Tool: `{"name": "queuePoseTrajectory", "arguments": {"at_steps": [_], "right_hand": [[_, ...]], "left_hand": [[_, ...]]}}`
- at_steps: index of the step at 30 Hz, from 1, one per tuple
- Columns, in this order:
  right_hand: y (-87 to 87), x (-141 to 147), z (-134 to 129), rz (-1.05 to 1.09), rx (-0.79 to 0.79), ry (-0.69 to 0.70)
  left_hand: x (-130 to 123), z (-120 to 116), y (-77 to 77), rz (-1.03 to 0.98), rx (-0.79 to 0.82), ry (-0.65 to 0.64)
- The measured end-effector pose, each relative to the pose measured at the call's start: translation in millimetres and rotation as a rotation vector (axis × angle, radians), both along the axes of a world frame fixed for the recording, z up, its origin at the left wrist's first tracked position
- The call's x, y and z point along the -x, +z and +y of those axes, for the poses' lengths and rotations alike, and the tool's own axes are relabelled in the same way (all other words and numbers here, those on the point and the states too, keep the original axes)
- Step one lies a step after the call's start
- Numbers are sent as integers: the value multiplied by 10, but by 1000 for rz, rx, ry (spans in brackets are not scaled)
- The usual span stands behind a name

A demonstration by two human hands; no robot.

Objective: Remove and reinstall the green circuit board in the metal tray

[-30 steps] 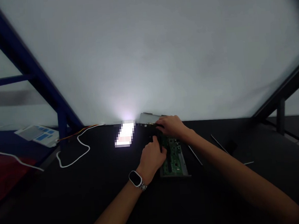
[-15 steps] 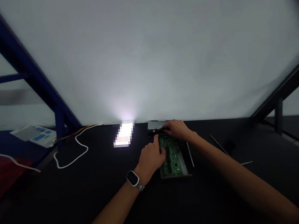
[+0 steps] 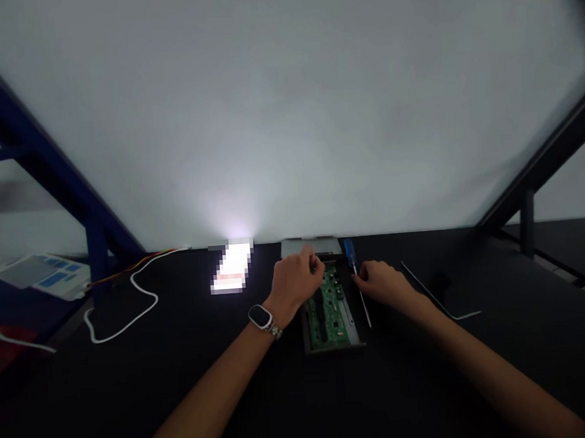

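Note:
A green circuit board (image 3: 328,313) lies in a grey metal chassis tray (image 3: 333,347) on the black table. My left hand (image 3: 294,282), with a watch on its wrist, sits over the far left corner of the board, fingers curled; whatever they touch is hidden. A flat silver metal plate (image 3: 310,246) lies just beyond it. My right hand (image 3: 381,284) is to the right of the tray, its fingertips at the shaft of a blue-handled screwdriver (image 3: 349,252). I cannot tell whether those fingers grip the shaft.
A bent metal rod (image 3: 430,293) lies to the right. On the left are a bright pixelated rectangle (image 3: 232,266), a white cable (image 3: 122,322) and thin orange-yellow wires (image 3: 140,264). A blue-printed white sheet (image 3: 39,277) lies beyond a blue steel frame (image 3: 97,256).
My right hand has moved back and right, off the silver plate, and the blue screwdriver handle now shows. The plate looks flatter. The view has shifted, with everything appearing further left.

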State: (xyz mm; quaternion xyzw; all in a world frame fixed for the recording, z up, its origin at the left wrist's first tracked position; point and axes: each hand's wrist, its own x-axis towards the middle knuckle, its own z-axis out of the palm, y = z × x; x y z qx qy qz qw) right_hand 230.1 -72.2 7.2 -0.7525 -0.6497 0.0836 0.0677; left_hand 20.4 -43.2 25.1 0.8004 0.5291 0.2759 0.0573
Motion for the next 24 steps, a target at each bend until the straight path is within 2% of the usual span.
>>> {"name": "queuePoseTrajectory", "arguments": {"at_steps": [4,8,11,14,18,24], "right_hand": [[-69,-94,69,211,-77,-11],[-48,-83,148,636,-247,22],[20,74,196,953,-304,103],[131,332,261,1171,-254,203],[296,647,418,1215,-195,362],[437,834,619,963,-400,509]], "left_hand": [[-138,56,-12,-68,-21,-26],[-153,87,-48,-190,-43,-53],[-97,107,-92,-293,-93,-124],[-8,111,-134,-363,-76,-172],[118,101,-165,-425,-6,-180],[220,137,-223,-609,126,-246]]}}
